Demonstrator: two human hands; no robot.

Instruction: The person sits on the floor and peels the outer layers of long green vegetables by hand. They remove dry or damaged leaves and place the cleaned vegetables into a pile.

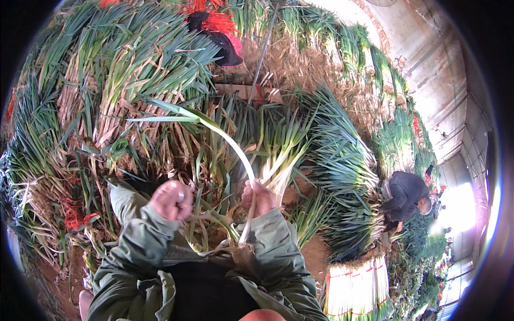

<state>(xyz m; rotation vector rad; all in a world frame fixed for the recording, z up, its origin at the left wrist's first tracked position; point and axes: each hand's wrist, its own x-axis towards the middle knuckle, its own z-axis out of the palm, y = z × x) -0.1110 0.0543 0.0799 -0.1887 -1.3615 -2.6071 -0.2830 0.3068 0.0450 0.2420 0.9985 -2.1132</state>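
A long green onion (235, 147) rises in a curve from my lap, its roots near my body and its green leaves bent over to the left. Around its white stalk, my right hand (259, 198) is closed. My left hand (172, 200) is curled with the fingers pressed together, to the left of the stalk and apart from it; a white band shows on one finger. What those fingers hold, if anything, cannot be made out. Loose peeled leaves (201, 247) hang below my hands. Just beyond my right hand lies a bunch of cleaned green onions (284, 168).
Big heaps of unpeeled green onions (144, 69) surround me at the left and ahead. A stack of onions (342, 166) stands at right, with a tied white bundle (357, 289) nearer. A bent-over person (404, 195) is farther right. A black hat (224, 49) and red ties (217, 22) lie ahead.
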